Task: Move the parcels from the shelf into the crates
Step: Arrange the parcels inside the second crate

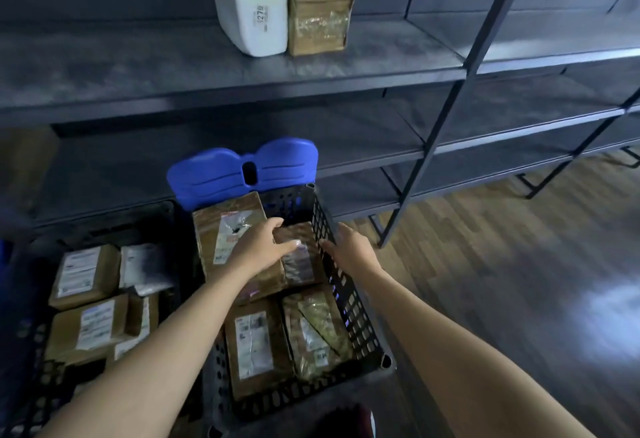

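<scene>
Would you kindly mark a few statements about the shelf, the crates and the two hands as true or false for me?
1. A white parcel and a brown parcel stand side by side on the shelf. True.
2. The left hand holds a small brown parcel inside the right-hand crate. True.
3. The left-hand crate holds no parcels. False: several labelled parcels lie in it.
4. The right hand is up at the shelf. False: it is low, at the right wall of the right-hand crate, beside the small brown parcel.
</scene>
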The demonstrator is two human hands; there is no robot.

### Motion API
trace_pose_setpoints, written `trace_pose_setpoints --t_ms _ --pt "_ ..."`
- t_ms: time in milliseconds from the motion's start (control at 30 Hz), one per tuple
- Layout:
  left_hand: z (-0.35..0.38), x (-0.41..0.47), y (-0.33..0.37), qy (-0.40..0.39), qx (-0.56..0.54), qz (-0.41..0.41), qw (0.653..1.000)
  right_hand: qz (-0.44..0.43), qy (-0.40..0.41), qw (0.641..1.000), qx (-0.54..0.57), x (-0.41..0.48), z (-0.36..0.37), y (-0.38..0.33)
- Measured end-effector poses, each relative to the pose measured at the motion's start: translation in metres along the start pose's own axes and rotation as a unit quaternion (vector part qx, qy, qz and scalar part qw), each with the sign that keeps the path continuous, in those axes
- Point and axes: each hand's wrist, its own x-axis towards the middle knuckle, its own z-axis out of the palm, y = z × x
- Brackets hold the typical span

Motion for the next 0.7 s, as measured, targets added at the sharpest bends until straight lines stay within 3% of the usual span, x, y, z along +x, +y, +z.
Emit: trace_pose_setpoints --t_ms 333,700 --pt "-0.045 0.064 0.078 0.147 0.032 0.000 0.989 -0.081 0.023 0.996 0.032 0.073 -0.101 -0.014" --pt "-0.046 0.118 0.178 0.264 -0.028 -0.035 0.963 -0.179 0.005 0.983 0.036 0.161 -0.233 -0.022"
